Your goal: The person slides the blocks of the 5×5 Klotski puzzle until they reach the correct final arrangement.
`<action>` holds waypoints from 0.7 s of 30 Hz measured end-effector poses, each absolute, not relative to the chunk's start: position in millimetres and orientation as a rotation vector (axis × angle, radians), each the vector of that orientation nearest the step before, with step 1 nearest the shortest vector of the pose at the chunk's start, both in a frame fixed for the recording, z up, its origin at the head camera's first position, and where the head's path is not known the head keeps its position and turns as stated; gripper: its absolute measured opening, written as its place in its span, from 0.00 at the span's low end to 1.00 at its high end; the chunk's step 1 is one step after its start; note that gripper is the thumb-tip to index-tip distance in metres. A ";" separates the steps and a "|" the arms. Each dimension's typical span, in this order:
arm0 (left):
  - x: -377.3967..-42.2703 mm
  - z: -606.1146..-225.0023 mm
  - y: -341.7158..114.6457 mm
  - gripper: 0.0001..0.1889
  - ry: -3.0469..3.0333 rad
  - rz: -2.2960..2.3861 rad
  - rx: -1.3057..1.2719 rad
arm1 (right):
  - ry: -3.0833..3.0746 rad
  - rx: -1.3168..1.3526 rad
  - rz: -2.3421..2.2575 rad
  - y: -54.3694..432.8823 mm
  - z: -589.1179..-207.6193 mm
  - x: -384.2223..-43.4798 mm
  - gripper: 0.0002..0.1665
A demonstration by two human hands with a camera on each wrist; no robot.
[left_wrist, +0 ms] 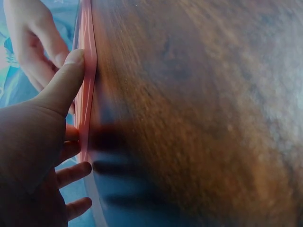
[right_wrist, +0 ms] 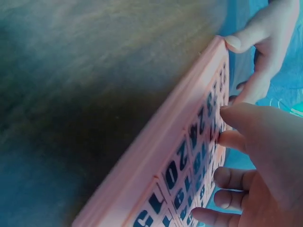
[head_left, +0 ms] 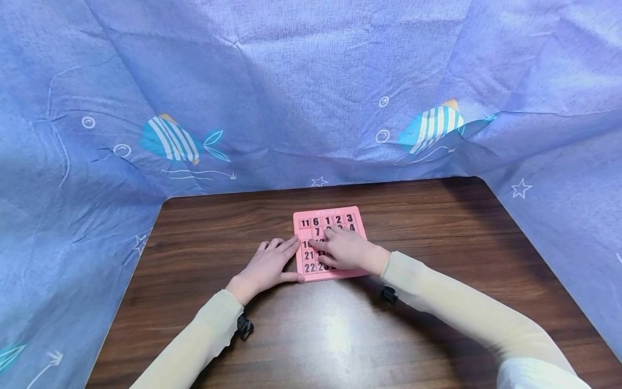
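Observation:
A pink sliding number puzzle (head_left: 332,274) lies flat on the table, its black-numbered tiles in a square grid. An empty slot shows in the second row near its left side. My left hand (head_left: 264,270) rests at the puzzle's left edge with fingers spread, the thumb against the lower left corner. The left wrist view shows that thumb (left_wrist: 71,78) on the pink rim. Over the tiles lies my right hand (head_left: 346,249), fingers extended and fingertips on the left and middle columns, covering several numbers. In the right wrist view, its thumb (right_wrist: 236,116) is close over the tiles.
The dark wood-grain table (head_left: 218,221) reaches back to a blue cloth backdrop (head_left: 301,81) printed with striped fish. Light sleeves cover both forearms, and a black strap (head_left: 244,327) shows at the left wrist. A bright glare spot lies on the tabletop in front of the puzzle.

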State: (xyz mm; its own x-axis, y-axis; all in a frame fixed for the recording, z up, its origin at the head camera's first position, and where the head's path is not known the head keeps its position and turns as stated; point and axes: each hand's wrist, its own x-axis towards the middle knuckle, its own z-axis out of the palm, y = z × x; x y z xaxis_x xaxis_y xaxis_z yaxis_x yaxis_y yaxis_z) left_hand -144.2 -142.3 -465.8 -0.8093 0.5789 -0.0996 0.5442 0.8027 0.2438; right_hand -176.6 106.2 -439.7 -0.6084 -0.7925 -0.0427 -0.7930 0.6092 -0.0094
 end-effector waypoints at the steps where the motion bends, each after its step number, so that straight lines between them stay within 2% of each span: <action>1: -144.2 -466.1 -142.6 0.50 2.822 0.302 0.887 | 2.774 -1.368 0.005 105.7 -439.3 -178.4 0.29; 13: -145.5 -465.1 -142.9 0.50 2.824 0.294 0.895 | 2.792 -1.201 0.014 93.8 -439.6 -216.4 0.30; 21: -146.4 -465.3 -142.4 0.50 2.822 0.292 0.897 | 2.776 -1.120 0.048 90.8 -441.1 -223.2 0.31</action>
State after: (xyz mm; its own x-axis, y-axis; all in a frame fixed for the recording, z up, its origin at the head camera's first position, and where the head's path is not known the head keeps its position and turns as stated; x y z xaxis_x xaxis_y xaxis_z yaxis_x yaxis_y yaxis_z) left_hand -146.4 -142.4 -465.3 -0.8059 0.5839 -0.0982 0.5514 0.8005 0.2351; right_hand -223.2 90.8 -441.1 -0.7108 -0.6876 -0.1483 -0.6923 0.7211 -0.0252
